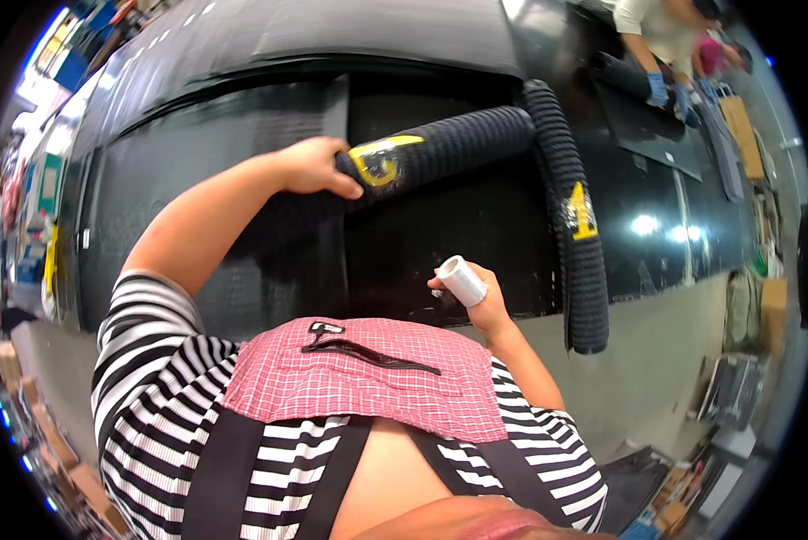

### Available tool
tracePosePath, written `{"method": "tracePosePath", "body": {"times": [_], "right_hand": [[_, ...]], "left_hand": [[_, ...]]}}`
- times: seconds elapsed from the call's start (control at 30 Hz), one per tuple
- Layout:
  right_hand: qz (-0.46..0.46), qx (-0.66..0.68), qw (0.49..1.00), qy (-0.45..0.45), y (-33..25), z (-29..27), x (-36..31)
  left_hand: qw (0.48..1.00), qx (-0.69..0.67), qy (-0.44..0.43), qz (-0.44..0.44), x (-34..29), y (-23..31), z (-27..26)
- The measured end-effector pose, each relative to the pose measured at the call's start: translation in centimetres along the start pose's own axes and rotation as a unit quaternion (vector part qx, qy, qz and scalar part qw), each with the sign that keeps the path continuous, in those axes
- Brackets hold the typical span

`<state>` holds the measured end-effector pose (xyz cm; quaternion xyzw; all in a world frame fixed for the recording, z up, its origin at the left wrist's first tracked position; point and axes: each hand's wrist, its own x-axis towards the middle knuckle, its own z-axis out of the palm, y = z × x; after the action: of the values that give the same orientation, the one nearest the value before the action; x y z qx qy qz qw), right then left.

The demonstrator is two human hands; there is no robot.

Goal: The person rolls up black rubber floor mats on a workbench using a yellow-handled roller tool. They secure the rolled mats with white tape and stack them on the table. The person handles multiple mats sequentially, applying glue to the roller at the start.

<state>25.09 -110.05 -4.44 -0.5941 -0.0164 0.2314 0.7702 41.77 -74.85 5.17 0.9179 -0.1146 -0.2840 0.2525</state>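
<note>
My left hand (316, 167) is closed around the near-left end of a black ribbed roll (462, 144) lying across the table, with a yellow marking under shiny clear film near that end. My right hand (491, 310) grips a small roll of whitish, see-through wrapping film (464, 282), held in front of my chest with its hollow end up. A second black ribbed roll (566, 153) lies to the right, almost touching the first one's far end. It also bears a yellow marking, and its near end sticks out past the table edge.
Black sheets cover the work table (440, 234), with thicker dark sheeting (404, 36) along its far side. At the far right another person (660, 45) in blue gloves handles a dark roll. Cardboard boxes (741, 135) stand along the right side, shelves at the left.
</note>
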Motion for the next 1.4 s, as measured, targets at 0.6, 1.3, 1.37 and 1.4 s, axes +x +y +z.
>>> {"method": "tracePosePath", "body": {"times": [0.6, 1.3, 1.37, 1.4], "right_hand": [[-0.035, -0.178, 0.938, 0.294, -6.6, -21.3, -10.1], [-0.030, -0.419, 0.905, 0.060, -13.3, -20.2, 0.5], [-0.034, -0.609, 0.792, -0.035, -12.1, -17.0, 5.5], [-0.032, -0.700, 0.711, -0.067, -11.9, -15.4, 7.7]], "left_hand": [[0.897, -0.439, -0.016, -0.051, 6.0, 25.0, 26.2], [0.904, -0.382, 0.159, 0.104, -4.5, 4.0, 18.5], [0.837, -0.371, 0.401, -0.028, -10.8, -2.4, 17.2], [0.809, -0.249, 0.528, -0.075, -14.1, -6.0, 17.5]]}}
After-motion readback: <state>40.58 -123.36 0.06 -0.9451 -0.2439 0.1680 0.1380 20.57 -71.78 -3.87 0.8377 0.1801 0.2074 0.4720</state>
